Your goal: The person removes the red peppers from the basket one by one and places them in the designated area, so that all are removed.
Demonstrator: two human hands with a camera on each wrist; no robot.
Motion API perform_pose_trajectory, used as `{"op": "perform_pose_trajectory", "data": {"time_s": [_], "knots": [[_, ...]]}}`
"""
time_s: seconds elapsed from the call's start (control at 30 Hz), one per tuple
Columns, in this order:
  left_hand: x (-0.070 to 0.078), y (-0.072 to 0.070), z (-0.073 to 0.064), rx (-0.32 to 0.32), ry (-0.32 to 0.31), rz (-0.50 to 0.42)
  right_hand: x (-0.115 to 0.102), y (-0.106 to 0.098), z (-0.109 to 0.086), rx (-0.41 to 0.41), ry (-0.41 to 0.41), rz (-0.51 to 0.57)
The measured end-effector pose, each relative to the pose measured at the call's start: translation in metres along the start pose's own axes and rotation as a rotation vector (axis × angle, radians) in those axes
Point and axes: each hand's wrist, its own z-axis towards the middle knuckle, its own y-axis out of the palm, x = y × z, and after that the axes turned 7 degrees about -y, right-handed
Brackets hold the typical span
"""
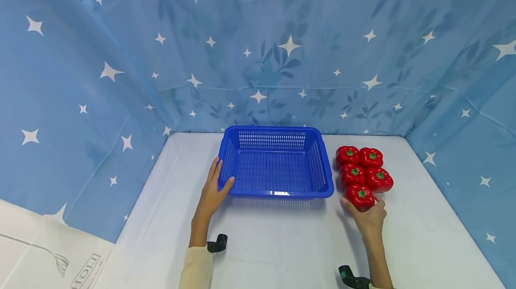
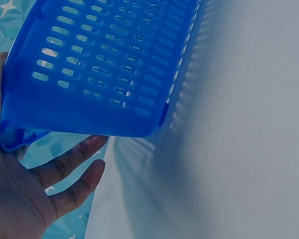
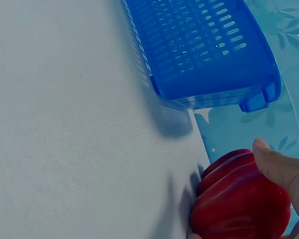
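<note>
A blue plastic basket (image 1: 278,192) with slotted walls sits on the white table, and nothing lies inside it. My left hand (image 1: 212,192) holds its near left corner, thumb over the front rim and fingers along the left side. In the left wrist view, two fingers (image 2: 74,194) stretch out past the basket's wall. To the right of the basket, several glossy red bell peppers (image 1: 351,174) with green stems stand close together in two columns. My right hand (image 1: 368,219) grips the nearest bell pepper (image 1: 360,196) between thumb and fingers. The right wrist view shows the thumb (image 3: 276,164) on that pepper's side.
The white table (image 1: 278,244) reaches back to a blue curtain (image 1: 258,56) with white stars, which also hangs along both sides. A black wrist camera (image 1: 217,243) is strapped at the left wrist, another camera (image 1: 352,278) at the right.
</note>
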Motion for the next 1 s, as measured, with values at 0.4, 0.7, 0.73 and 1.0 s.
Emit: {"op": "perform_pose_trajectory", "data": {"time_s": [0.4, 0.7, 0.73, 1.0], "knots": [[-0.003, 0.002, 0.0, 0.011, 0.0, 0.003, -0.006, -0.006, -0.003, 0.004, -0.035, -0.039], [-0.002, 0.002, 0.001, 0.01, 0.004, -0.004, -0.001, -0.007, -0.002, 0.007, 0.001, -0.043], [-0.002, 0.002, 0.001, 0.01, 0.001, -0.004, -0.002, -0.007, -0.002, 0.009, 0.004, -0.049], [-0.004, 0.002, -0.001, 0.012, 0.005, 0.033, -0.016, -0.022, -0.004, 0.068, -0.022, -0.122]]}}
